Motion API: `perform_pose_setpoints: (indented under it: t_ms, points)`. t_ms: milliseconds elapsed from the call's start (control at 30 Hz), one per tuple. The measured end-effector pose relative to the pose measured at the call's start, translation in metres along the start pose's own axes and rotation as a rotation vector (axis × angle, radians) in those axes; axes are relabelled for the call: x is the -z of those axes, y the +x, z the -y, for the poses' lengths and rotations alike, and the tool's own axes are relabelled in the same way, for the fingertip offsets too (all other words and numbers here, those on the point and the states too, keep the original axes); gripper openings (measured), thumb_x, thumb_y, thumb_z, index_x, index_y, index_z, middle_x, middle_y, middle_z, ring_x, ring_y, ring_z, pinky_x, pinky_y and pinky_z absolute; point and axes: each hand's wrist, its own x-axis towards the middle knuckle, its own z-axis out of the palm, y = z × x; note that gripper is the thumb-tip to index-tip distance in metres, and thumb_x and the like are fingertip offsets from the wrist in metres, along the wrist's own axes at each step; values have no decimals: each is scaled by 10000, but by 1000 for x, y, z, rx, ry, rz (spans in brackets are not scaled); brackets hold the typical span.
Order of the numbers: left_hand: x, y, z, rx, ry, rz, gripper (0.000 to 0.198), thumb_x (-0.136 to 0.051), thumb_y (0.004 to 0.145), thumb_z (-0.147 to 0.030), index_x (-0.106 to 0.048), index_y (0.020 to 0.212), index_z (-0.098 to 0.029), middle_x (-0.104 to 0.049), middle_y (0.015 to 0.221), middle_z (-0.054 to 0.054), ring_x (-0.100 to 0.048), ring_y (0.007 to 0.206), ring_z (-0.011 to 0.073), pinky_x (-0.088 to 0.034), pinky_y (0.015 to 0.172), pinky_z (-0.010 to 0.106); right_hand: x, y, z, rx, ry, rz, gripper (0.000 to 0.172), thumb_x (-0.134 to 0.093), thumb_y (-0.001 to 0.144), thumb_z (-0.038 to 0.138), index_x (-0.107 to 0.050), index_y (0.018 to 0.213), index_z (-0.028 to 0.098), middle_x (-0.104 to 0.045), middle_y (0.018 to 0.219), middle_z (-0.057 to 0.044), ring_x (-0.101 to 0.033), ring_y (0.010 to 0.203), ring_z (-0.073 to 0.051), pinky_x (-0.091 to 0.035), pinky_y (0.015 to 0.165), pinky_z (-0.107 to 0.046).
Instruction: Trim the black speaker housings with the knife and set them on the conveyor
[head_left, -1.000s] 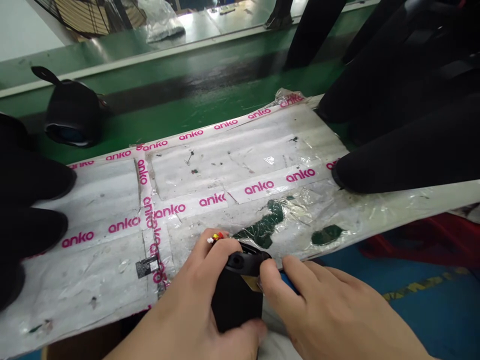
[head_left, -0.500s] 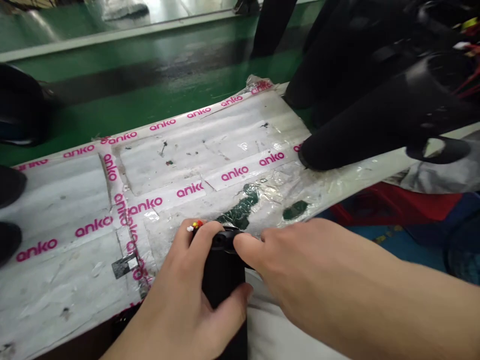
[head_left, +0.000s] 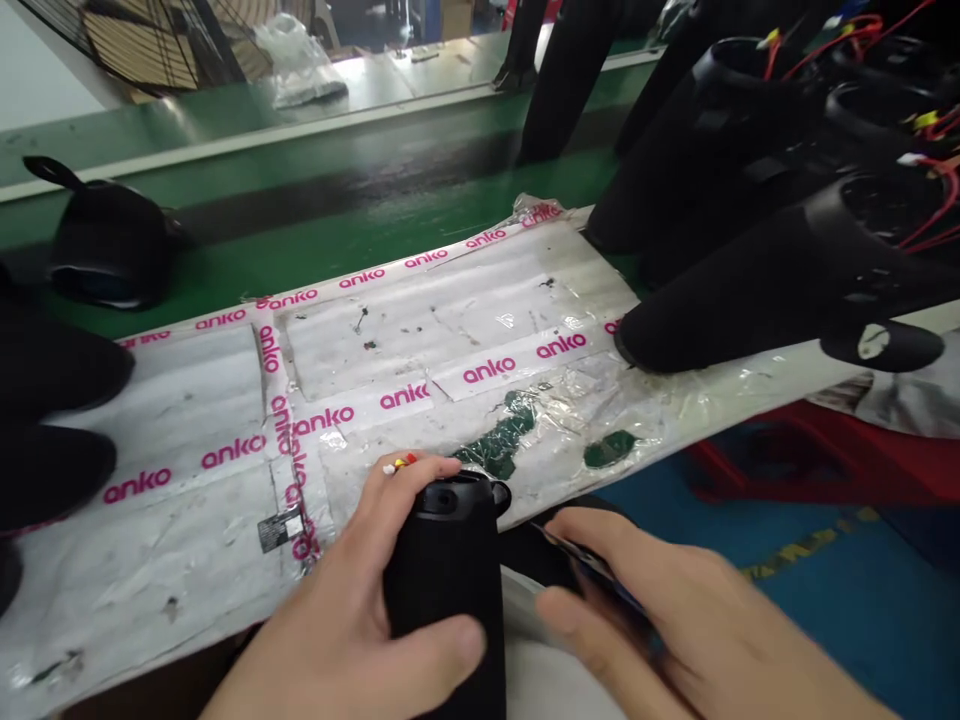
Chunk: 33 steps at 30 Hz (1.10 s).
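Note:
A black, fabric-covered cylindrical speaker body (head_left: 450, 580) stands upright in front of me, with a small strap loop (head_left: 502, 497) at its top right. My left hand (head_left: 352, 590) is wrapped around its left side, index finger over the top rim and thumb across the front. Small white, yellow and red wire connectors (head_left: 401, 463) poke out beside that index finger. To the right of the speaker, apart from it, my right hand (head_left: 660, 600) grips a slim dark tool with a thin metal tip (head_left: 566, 548). Blur and fingers hide the tool's exact kind.
Pink-lettered tape and worn white sheeting cover the bench (head_left: 450, 330). More black speaker bodies (head_left: 750, 270) lean at the right, with wires at their open ends. Others lie at the left edge. A looped black speaker (head_left: 112, 245) sits on the green belt (head_left: 360, 215) behind.
My right hand has left the speaker's top and moved right and down, and a slim tool now shows in it. My left hand keeps its hold. The view has shifted.

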Motion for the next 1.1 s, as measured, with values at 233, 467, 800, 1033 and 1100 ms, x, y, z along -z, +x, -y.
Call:
perform_pose_setpoints:
  t_ms: [233, 467, 800, 1033, 1100]
  points:
    - [9, 19, -2, -13, -161, 55, 754, -1010, 742, -323, -658, 1408, -356, -717, 1446, 52, -718, 1305, 325, -617, 1104, 447, -42, -12, 0, -306, 677, 121, 217, -559, 1115, 266, -508, 1323, 296, -748, 1009, 10, -772, 852, -173, -647, 724, -245]
    - [-15, 27, 10, -132, -175, 47, 699, -997, 693, -302, -663, 1302, -385, -661, 1408, 5, -673, 1255, 310, -561, 1069, 418, -32, -24, -22, 15, -14, -35, 197, -349, 1181, 259, -515, 1276, 215, -730, 866, -9, -711, 635, -133, -548, 541, -200]
    - [-18, 32, 7, -260, -129, 33, 810, -1044, 670, -324, -632, 1342, -509, -645, 1359, -41, -636, 1289, 299, -538, 1043, 368, -16, -3, -22, 267, -369, -29, 237, -431, 1038, 69, -580, 1163, 205, -618, 735, 29, -568, 563, -184, -399, 575, -346]
    - [-23, 29, 9, -280, -97, 13, 929, -1040, 628, -216, -608, 1391, -522, -607, 1426, -30, -581, 1424, 333, -508, 1146, 398, -12, -3, -25, 240, -394, 98, 308, -430, 968, 55, -543, 1188, 239, -611, 772, 47, -596, 599, -184, -405, 607, -351]
    - [-25, 27, 12, -303, -87, 8, 950, -1022, 653, -219, -578, 1440, -513, -589, 1470, -12, -535, 1479, 350, -455, 1219, 445, -11, -4, -24, 226, -394, 98, 343, -441, 903, 37, -525, 1155, 254, -602, 756, 54, -578, 570, -180, -393, 579, -349]
